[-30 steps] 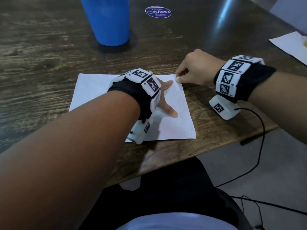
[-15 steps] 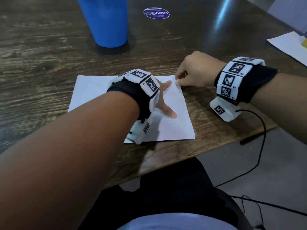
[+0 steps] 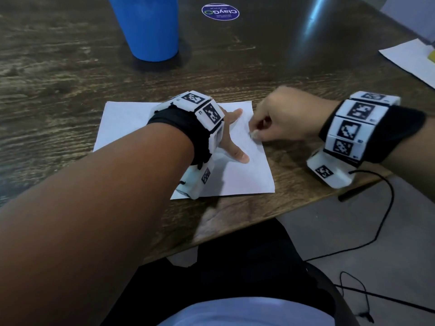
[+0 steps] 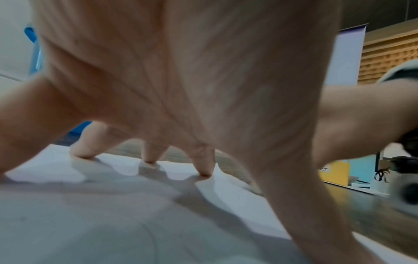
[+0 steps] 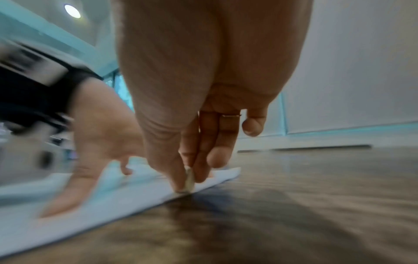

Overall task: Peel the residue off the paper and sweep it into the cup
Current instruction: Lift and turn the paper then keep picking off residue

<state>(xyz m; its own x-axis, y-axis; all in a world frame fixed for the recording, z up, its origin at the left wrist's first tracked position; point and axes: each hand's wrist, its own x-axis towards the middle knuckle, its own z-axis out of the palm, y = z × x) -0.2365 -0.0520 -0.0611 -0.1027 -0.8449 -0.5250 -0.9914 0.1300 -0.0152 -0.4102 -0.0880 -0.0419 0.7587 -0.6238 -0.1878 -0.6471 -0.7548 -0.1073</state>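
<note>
Paper (image 3: 131,123) flat, long axis left-right, left hand (image 3: 231,137) splayed pressing it, right hand (image 3: 280,118) pinching residue (image 5: 189,178).

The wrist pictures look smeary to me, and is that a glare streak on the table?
Head view: a pale glare streak crosses the table at top right; the hands cast soft shadows on the paper. Left wrist view: the left hand is close and soft. Right wrist view: the edges smear; the right hand is clearer.
</note>
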